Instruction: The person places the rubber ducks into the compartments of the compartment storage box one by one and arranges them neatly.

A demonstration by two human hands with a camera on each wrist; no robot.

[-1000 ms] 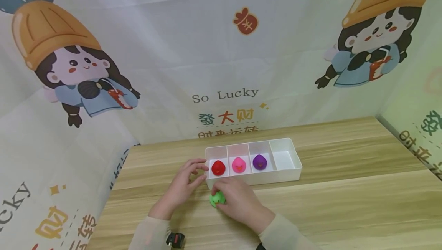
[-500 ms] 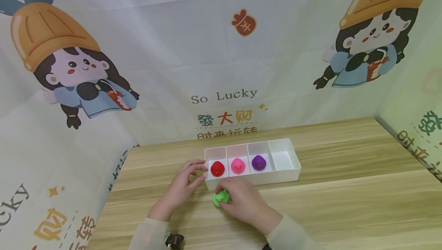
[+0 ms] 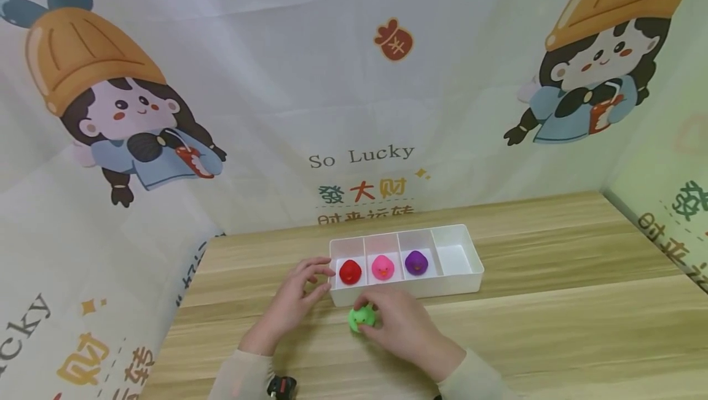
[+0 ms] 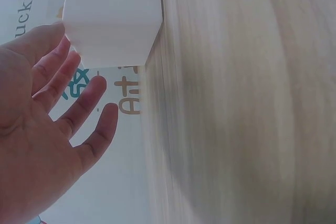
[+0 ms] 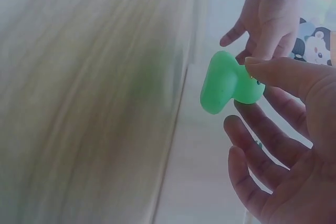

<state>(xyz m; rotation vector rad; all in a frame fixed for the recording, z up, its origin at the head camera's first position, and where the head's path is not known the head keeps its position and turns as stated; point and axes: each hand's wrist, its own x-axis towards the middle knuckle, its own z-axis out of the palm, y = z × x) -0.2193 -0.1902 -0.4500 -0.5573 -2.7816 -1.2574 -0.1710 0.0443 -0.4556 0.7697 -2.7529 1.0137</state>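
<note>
My right hand pinches a green rubber duck between thumb and fingers, in front of the white divided box. In the right wrist view the green duck appears held by its head, apart from the wooden surface. My left hand is at the box's left end, its fingertips at or near the rim. Its fingers are spread and loosely bent in the left wrist view, beside the box wall. A red duck, a pink duck and a purple duck sit in separate compartments.
The box's rightmost compartment shows only its white floor. Beneath everything lies a wood-grain table. A printed cloth with cartoon figures stands behind the table and along both sides.
The right hand has carried the green duck a little to the right along the front of the box. The left hand stays at the box's left end.
</note>
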